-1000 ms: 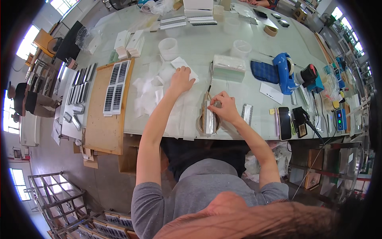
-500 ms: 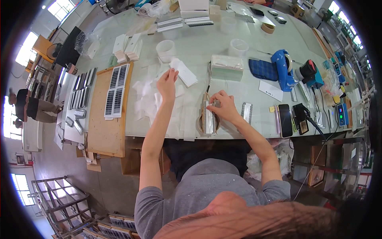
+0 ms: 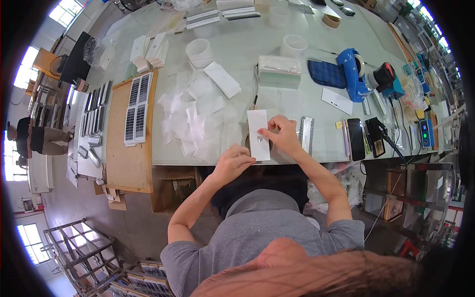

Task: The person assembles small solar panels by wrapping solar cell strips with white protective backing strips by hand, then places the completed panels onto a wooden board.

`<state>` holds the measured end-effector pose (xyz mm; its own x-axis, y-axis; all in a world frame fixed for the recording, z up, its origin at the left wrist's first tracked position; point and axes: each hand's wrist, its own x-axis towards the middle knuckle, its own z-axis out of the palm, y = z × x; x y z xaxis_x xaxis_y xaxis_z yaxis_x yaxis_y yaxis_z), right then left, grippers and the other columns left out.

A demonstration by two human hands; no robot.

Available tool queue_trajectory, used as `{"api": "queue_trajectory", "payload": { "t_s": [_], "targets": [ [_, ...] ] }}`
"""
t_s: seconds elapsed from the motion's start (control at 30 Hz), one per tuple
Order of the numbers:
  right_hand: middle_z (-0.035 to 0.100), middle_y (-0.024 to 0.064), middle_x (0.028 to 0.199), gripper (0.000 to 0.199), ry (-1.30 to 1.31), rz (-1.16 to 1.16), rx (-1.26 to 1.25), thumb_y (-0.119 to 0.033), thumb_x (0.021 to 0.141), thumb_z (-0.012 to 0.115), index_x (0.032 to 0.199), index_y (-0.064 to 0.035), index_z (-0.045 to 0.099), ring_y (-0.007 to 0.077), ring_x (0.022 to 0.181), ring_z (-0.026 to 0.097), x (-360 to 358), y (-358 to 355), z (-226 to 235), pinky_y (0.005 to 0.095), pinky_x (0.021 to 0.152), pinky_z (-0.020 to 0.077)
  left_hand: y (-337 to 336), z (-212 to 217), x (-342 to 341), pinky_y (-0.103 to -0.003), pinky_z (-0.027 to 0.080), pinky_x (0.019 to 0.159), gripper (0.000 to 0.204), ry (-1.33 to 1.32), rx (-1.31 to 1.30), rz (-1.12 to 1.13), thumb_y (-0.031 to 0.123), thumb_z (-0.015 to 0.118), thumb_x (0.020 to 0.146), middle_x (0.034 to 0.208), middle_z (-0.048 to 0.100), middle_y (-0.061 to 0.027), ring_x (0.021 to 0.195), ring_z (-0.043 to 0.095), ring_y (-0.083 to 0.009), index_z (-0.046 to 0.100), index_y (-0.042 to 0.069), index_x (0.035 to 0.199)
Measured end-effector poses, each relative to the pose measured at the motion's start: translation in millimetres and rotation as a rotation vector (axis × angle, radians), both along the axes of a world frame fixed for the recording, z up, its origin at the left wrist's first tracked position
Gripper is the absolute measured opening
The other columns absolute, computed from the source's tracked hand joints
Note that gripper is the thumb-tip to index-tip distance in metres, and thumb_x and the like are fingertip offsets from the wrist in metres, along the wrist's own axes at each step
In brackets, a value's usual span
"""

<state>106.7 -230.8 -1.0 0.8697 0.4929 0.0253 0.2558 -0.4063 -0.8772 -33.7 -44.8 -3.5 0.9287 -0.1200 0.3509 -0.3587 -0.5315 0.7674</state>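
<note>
White card strip (image 3: 258, 133) lies flat at the near table edge (image 3: 198, 159), pinched at its right side by the right hand (image 3: 280, 134). The left hand (image 3: 232, 163) grips its lower corner, steadying it. Loose clear bags (image 3: 190, 116) lie just beyond the left hand.

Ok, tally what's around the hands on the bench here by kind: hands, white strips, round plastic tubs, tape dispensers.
Hands: 2, left hand and right hand, both on one strip
White strips: 2, held strip and loose strip
Round tubs: 2, near tub and far tub
Blue tape dispenser: 1
Total: 7
</note>
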Motion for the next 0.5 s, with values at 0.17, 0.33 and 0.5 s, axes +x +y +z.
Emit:
{"api": "queue_trajectory", "payload": {
  "t_s": [0.17, 0.33, 0.5],
  "targets": [
    [0.056, -0.0006, 0.086, 0.028, -0.271, -0.013, -0.074, -0.035, 0.073, 0.08, 0.074, -0.0117, 0.063, 0.0174, 0.09, 0.05, -7.4, 0.9, 0.1, 0.038, 0.085, 0.023, -1.5, -6.8, -5.1, -0.034, 0.047, 0.07, 0.01, -0.004, -0.002, 0.065, 0.009, 0.078, 0.075, 0.084, 0.058, -0.003, 0.081, 0.056, -0.0232, 0.073, 0.01, 0.083],
    [0.055, -0.0004, 0.087, 0.027, -0.349, -0.026, -0.072, -0.034, 0.073, 0.079, 0.074, -0.0119, 0.064, 0.0174, 0.09, 0.051, -6.7, 1.6, -7.1, 0.0387, 0.084, 0.0247, 1.2, -13.7, -4.4, -0.034, 0.046, 0.068, 0.011, -0.077, 0.083, 0.067, 0.01, 0.079, 0.073, 0.082, 0.058, -0.0013, 0.078, 0.055, -0.0222, 0.074, 0.013, 0.082],
    [0.054, 0.0007, 0.088, 0.027, -0.367, -0.033, -0.064, -0.034, 0.073, 0.079, 0.074, -0.0121, 0.064, 0.0182, 0.091, 0.05, -6.7, 2.5, -11.3, 0.0393, 0.084, 0.0246, 1.1, -12.1, -3.8, -0.036, 0.046, 0.071, 0.01, -0.078, 0.108, 0.07, 0.011, 0.078, 0.073, 0.081, 0.057, -0.0002, 0.077, 0.055, -0.0224, 0.074, 0.014, 0.081]
  ]
}}
